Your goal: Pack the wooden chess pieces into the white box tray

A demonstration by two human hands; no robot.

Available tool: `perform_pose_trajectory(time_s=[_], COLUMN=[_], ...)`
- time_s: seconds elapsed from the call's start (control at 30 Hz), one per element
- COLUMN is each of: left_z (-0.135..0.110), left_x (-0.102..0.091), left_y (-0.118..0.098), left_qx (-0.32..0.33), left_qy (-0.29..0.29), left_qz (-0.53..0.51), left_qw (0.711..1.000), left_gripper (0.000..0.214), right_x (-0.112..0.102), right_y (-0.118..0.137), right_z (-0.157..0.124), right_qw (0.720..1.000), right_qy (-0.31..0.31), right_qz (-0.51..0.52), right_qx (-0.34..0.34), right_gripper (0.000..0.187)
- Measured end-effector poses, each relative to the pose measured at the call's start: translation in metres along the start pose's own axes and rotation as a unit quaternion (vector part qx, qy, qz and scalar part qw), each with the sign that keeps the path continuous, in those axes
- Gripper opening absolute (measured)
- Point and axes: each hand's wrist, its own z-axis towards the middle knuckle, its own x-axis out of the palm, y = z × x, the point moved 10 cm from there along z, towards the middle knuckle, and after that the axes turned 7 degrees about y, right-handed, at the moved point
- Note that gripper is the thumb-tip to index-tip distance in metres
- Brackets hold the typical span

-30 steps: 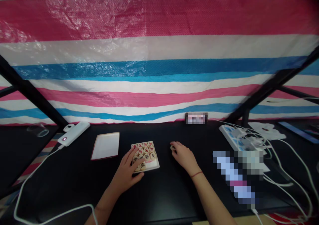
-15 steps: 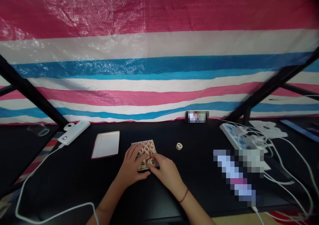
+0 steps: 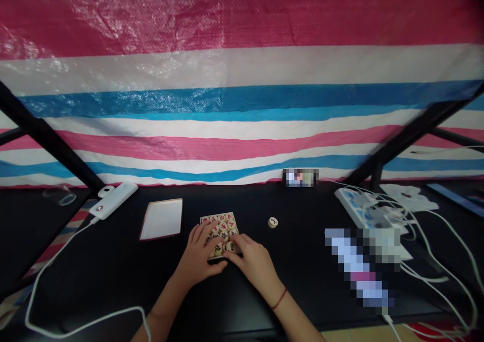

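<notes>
A shallow box [image 3: 234,216] with a pale rim lies before me, holding several round Chinese chess pieces [image 3: 223,225] with red or black characters. My left hand [image 3: 196,253] is over the box's left side. Its fingers are spread across the pieces there and hide some of them. At the near right corner, my right hand [image 3: 254,261] has thumb and forefinger on either side of a black-marked Chinese chess piece [image 3: 231,246], which sits in the box. A single loose piece [image 3: 273,222] rests on the black table to the right.
The upturned box lid [image 3: 162,219] lies left of the box. A white power bank [image 3: 117,201] with a cable and a clear glass [image 3: 62,195] are farther left. Behind stands a phone [image 3: 300,177]. On the right are a power strip [image 3: 350,206], tangled cables and a blurred-out device [image 3: 357,266].
My fingers have shifted slightly, so more of a black-marked piece in the middle of the box shows. Both hands otherwise stay in place, and the loose piece has not moved.
</notes>
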Motion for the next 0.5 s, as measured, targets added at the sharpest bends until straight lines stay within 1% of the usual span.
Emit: perform_pose_trajectory(time_s=[0.1, 0.23, 0.37, 0.5], left_z=[-0.003, -0.004, -0.003, -0.003], left_x=[0.002, 0.007, 0.010, 0.010], left_y=[0.004, 0.008, 0.009, 0.008], left_qx=[-0.003, -0.006, -0.007, -0.007], left_qy=[0.000, 0.013, 0.018, 0.020], left_qz=[0.001, -0.008, -0.021, -0.015], left_qw=[1.000, 1.000, 1.000, 1.000], left_gripper=[0.046, 0.054, 0.054, 0.048], right_x=[0.002, 0.004, 0.008, 0.005], right_y=[0.003, 0.002, 0.004, 0.005], right_z=[0.001, 0.001, 0.000, -0.001], right_qw=[1.000, 0.999, 0.997, 0.993], right_qy=[0.013, 0.025, 0.024, 0.002], right_qz=[0.005, 0.038, 0.074, 0.113], right_qx=[0.006, 0.006, -0.006, -0.026], right_gripper=[0.023, 0.022, 0.024, 0.021])
